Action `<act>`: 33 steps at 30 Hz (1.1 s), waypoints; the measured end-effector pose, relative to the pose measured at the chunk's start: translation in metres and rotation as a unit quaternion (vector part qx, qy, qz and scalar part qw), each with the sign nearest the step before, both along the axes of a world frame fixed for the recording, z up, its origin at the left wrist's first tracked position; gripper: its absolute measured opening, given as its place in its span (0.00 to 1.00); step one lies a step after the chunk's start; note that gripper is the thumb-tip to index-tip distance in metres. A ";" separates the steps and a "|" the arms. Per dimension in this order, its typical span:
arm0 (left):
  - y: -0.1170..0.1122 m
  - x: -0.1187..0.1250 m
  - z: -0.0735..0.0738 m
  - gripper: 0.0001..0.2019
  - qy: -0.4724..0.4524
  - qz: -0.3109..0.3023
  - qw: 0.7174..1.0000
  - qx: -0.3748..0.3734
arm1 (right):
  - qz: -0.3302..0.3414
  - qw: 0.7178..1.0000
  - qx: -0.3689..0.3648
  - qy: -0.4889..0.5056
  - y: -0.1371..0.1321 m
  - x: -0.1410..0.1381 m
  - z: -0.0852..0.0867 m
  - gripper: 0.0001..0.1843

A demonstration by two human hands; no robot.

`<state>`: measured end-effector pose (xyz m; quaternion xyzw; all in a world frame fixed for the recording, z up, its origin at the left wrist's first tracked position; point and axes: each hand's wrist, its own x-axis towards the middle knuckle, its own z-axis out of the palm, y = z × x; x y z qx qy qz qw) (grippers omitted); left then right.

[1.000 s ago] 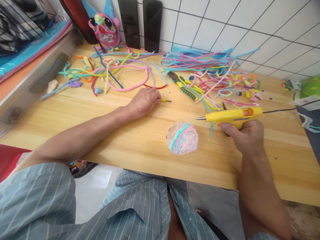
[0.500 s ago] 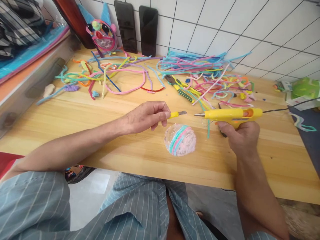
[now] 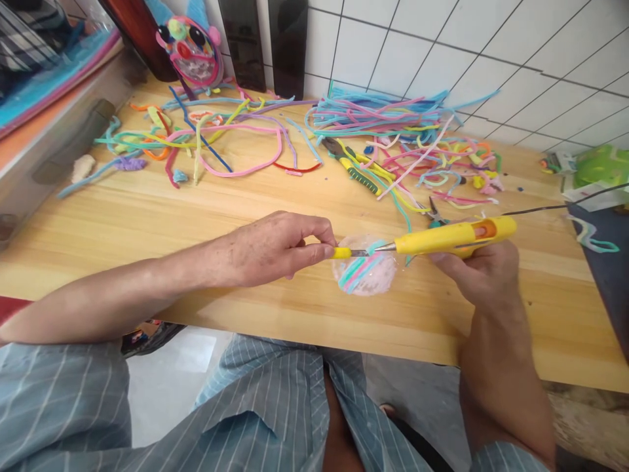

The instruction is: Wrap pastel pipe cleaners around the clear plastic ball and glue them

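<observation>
My left hand [image 3: 275, 248] is closed in a pinch on a small yellow-handled blade tool [image 3: 346, 252], whose metal tip meets the nozzle of the glue gun. My right hand [image 3: 479, 272] grips the yellow glue gun [image 3: 452, 237], its nozzle pointing left over a clear ball [image 3: 364, 272] wrapped with pink and teal fuzzy strips. The ball rests on the wooden table [image 3: 246, 196] directly under the two tool tips.
Loose coloured pipe cleaners [image 3: 393, 124] are strewn over the far half of the table, with yellow-handled pliers [image 3: 356, 169] among them. A clown-faced craft piece [image 3: 189, 42] and two dark phones [image 3: 265, 42] lean on the tiled wall. A green object [image 3: 602, 167] sits at the right edge.
My left hand picked the small yellow tool off the table and carried it right to the glue gun's nozzle. The gun dropped slightly towards the ball.
</observation>
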<state>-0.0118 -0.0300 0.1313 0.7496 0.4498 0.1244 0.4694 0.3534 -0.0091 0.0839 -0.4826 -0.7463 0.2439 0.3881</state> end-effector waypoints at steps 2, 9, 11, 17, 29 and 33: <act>0.000 0.000 -0.001 0.15 0.003 -0.001 1.000 0.006 | -0.003 1.000 -0.021 -0.013 -0.001 0.004 0.000 0.08; 0.003 0.003 -0.008 0.12 -0.072 0.015 0.997 0.035 | -0.085 0.963 -0.145 0.211 0.011 -0.008 -0.002 0.18; 0.004 0.006 -0.009 0.11 -0.120 0.013 0.991 0.050 | -0.073 0.937 -0.216 0.265 0.015 -0.017 -0.001 0.24; 0.002 0.025 -0.011 0.10 -0.178 -0.035 0.982 0.042 | -0.010 0.918 -0.290 0.271 0.011 -0.039 -0.004 0.31; -0.001 0.014 -0.016 0.11 -0.118 -0.027 0.992 0.032 | 0.021 0.975 -0.166 0.144 -0.004 -0.002 0.018 0.29; 0.001 0.014 -0.017 0.10 -0.126 -0.002 0.992 0.008 | 0.029 0.990 -0.127 0.048 -0.008 0.009 0.028 0.29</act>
